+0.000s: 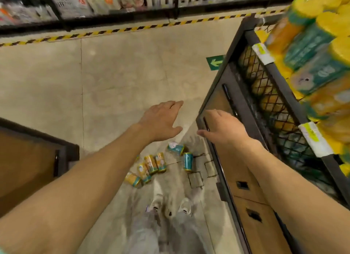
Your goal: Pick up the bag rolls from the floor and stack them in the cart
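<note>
step: between pickups | left hand [161, 121] and right hand [225, 129] spread, empty | bag rolls [151, 165] on floor just left of cart [244, 105] | next: bend, grasp one

The stacked rolls [312, 50] in the cart [246, 94] at two o'clock are smeared by blur and cut by the right edge, their labels unreadable. The left arm [79, 179] partly hides one small roll [137, 157] on the floor (print too small to read). The shoes [170, 206] at six o'clock are blurred.
</note>
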A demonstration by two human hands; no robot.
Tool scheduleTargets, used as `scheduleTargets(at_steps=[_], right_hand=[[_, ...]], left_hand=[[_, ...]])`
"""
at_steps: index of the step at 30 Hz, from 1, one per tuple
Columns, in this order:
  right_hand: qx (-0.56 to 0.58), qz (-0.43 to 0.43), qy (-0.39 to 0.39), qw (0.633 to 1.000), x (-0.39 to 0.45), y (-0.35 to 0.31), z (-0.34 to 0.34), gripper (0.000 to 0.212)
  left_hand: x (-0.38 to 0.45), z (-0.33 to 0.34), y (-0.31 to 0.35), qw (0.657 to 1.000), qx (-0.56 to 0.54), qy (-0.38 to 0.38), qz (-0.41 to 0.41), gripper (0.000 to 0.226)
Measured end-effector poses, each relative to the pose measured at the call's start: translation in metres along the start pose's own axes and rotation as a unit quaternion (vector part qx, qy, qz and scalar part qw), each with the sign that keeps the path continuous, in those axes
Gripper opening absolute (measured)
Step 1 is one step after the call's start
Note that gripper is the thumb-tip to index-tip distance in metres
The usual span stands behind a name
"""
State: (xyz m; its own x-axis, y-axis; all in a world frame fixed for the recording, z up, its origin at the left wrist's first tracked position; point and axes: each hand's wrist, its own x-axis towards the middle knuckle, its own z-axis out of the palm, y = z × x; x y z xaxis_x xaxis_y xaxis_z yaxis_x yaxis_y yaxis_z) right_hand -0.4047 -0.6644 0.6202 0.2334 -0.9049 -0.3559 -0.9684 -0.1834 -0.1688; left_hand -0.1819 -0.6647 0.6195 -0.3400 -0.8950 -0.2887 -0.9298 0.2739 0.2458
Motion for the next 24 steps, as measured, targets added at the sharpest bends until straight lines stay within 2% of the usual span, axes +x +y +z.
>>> scheduleTargets(at_steps=[5, 11, 16, 20, 24], right_hand=[[0.047, 0.053, -0.030, 0.997, 0.070, 0.035, 0.122, 0.073], [0.126, 0.112, -0.047, 0.985, 0.147, 0.070, 0.317, 0.092], [0.132, 0.162, -0.065, 0.976, 0.186, 0.097, 0.469, 0.092], [0.120, 0.152, -0.053, 0.980, 0.206, 0.113, 0.548, 0.094], [0.103, 0.157, -0.039, 0.981, 0.217, 0.126, 0.585, 0.094]], left_hand=[[0.079, 0.125, -0.048, 0.999, -0.021, -0.026, 0.004, 0.088], [0.148, 0.316, -0.107, 0.998, -0.024, -0.051, 0.002, 0.091], [0.189, 0.468, -0.140, 0.998, 0.017, -0.045, 0.046, 0.092], [0.212, 0.549, -0.155, 0.996, 0.046, -0.036, 0.073, 0.093], [0.225, 0.589, -0.162, 0.993, 0.062, -0.018, 0.099, 0.095]])
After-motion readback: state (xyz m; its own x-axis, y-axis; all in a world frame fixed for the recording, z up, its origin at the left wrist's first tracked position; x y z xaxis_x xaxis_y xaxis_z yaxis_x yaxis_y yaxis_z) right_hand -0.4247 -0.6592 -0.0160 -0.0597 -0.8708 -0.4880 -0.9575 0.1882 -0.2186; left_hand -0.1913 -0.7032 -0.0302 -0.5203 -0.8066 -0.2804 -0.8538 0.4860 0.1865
